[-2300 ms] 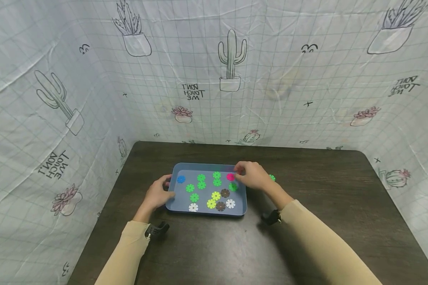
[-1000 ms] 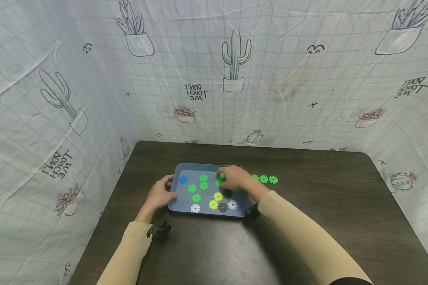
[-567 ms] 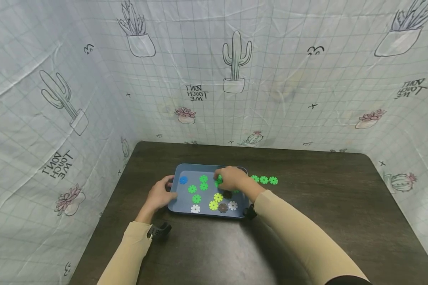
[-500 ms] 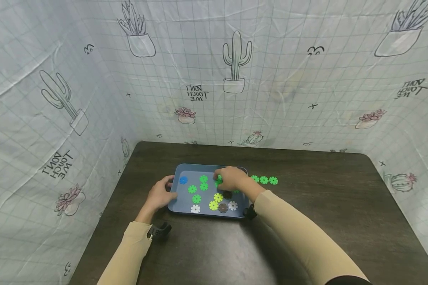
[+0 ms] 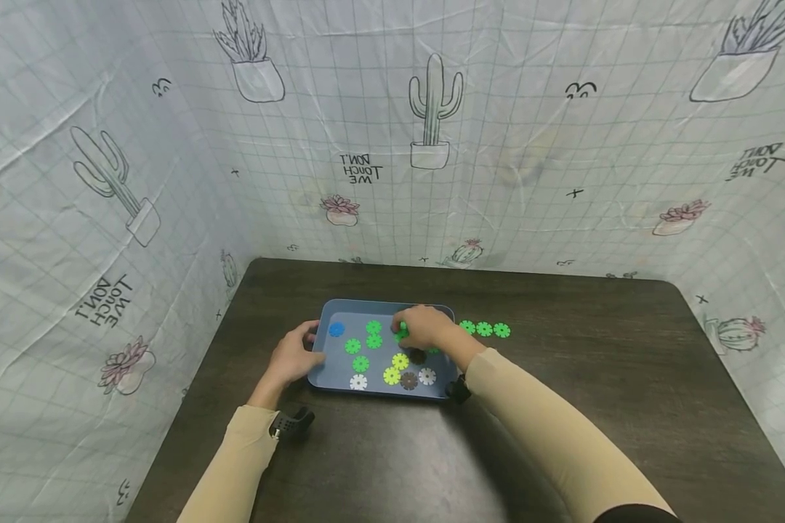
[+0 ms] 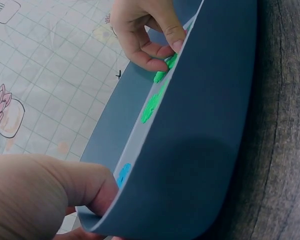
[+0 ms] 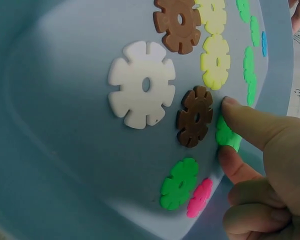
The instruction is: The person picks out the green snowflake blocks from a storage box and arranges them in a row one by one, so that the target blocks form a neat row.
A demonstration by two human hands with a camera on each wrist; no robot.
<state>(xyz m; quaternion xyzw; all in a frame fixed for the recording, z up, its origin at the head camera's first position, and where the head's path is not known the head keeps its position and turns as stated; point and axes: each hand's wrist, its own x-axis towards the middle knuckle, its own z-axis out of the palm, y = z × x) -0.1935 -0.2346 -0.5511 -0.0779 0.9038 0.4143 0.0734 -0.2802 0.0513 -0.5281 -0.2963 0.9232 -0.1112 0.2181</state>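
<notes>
In the head view my left hand [image 5: 292,357] grips the left side of a blue-grey tray [image 5: 379,394], thumb inside the wall and fingers outside. My right hand [image 5: 427,327] is low over the tray's back right part. The right wrist view shows its thumb and forefinger pinching a green snowflake disc [image 7: 228,134], which the fingers partly cover. Near it lie a brown disc [image 7: 195,116], another green disc [image 7: 179,184] and a pink disc [image 7: 200,198]. Left of the right hand in the tray are more green discs [image 5: 373,341] and a blue disc [image 5: 336,330].
Yellow discs [image 5: 392,375], another brown disc [image 5: 408,380] and white discs [image 5: 358,382] lie in the tray's front part. Several green discs [image 5: 484,329] form a row on the dark wooden table [image 5: 595,378], right of the tray. A patterned cloth [image 5: 497,211] hangs behind.
From the tray's right edge my right hand has moved left to the green discs, uncovering the row on the table. Over the last half second it hardly moves; my left hand stays on the tray.
</notes>
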